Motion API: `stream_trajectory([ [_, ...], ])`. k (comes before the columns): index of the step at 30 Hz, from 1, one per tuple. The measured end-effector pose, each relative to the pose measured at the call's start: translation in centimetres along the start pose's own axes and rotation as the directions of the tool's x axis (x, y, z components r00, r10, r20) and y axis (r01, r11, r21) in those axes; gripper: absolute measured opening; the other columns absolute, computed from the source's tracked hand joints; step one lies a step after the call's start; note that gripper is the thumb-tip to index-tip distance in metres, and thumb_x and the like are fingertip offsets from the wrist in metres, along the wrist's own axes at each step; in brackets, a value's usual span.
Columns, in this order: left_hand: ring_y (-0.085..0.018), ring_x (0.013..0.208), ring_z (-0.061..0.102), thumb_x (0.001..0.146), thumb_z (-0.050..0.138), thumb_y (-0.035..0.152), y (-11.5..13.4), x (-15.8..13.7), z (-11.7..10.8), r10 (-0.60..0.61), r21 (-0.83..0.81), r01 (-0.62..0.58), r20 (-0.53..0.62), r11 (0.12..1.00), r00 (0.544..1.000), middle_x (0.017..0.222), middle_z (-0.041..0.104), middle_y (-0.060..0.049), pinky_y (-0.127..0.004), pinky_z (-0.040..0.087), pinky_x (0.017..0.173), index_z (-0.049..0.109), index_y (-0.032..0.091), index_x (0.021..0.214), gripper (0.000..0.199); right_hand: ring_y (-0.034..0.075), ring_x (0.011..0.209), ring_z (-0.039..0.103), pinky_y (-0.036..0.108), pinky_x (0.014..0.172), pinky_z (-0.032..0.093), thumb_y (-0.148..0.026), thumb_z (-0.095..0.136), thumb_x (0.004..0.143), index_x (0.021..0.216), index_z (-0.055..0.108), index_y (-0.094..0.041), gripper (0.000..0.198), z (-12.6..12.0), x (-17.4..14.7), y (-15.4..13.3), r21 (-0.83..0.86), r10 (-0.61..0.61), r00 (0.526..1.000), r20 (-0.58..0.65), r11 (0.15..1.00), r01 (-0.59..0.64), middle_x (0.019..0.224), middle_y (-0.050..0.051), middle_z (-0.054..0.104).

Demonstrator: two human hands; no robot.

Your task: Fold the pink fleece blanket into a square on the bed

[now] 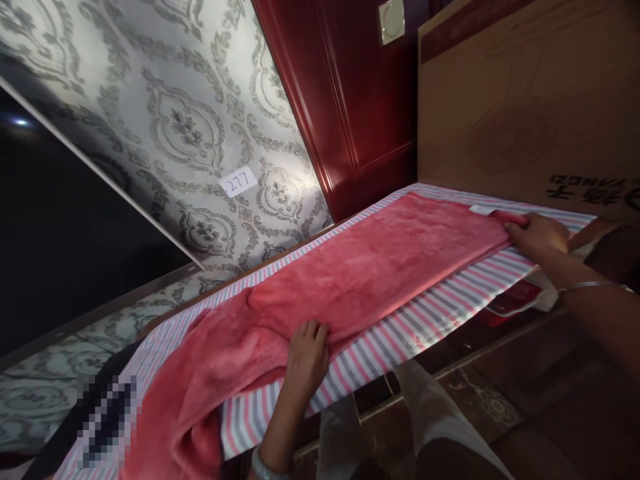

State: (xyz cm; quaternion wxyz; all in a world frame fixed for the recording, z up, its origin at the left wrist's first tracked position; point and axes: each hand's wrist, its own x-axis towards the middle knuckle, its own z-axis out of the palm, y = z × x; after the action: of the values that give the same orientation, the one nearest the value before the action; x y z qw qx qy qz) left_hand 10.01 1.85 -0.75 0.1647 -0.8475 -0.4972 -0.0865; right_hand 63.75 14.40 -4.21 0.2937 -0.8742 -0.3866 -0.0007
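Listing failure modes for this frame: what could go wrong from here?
1. The pink fabric may crease unevenly: it is bunched to the left of the left hand.
2. The striped cloth underneath might drag along if the right hand, gripping the fabric's right end, pulls hard.

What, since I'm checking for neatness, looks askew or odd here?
The pink cloth: its left end bunches into folds beyond the left hand, looking untidy next to the fairly flat stretch toward the right hand.
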Motion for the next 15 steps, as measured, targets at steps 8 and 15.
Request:
stream_trajectory([
  [8,-0.022,0.091,0.064,0.092,0.044,0.007,-2.4,6.1,-3.6,-0.263,0.015,0.266,-0.118,0.964,0.958,0.102,0.065,-0.012,-0.032,0.048,0.078,0.067,0.017,0.110,0.031,0.029,0.082,0.060,0.034,0.063,0.038,-0.045,0.048,0.087,0.110,0.068,-0.012,0.045,-0.7,-0.4,-0.4,-0.054,0.028,0.998,0.064,0.998,-0.024,0.099,0.018,0.070],
  [15,-0.020,0.091,0.066,0.094,0.044,0.008,-2.0,2.3,-0.5,-0.015,0.048,0.008,0.159,0.999,0.987,0.103,0.068,-0.008,-0.029,0.049,0.076,0.068,0.022,0.106,0.031,0.030,0.089,0.061,0.034,0.065,0.037,-0.046,0.045,0.088,0.114,0.068,-0.009,0.050,-0.7,-0.5,-0.5,-0.046,0.024,0.997,0.068,0.999,-0.021,0.105,0.020,0.070],
])
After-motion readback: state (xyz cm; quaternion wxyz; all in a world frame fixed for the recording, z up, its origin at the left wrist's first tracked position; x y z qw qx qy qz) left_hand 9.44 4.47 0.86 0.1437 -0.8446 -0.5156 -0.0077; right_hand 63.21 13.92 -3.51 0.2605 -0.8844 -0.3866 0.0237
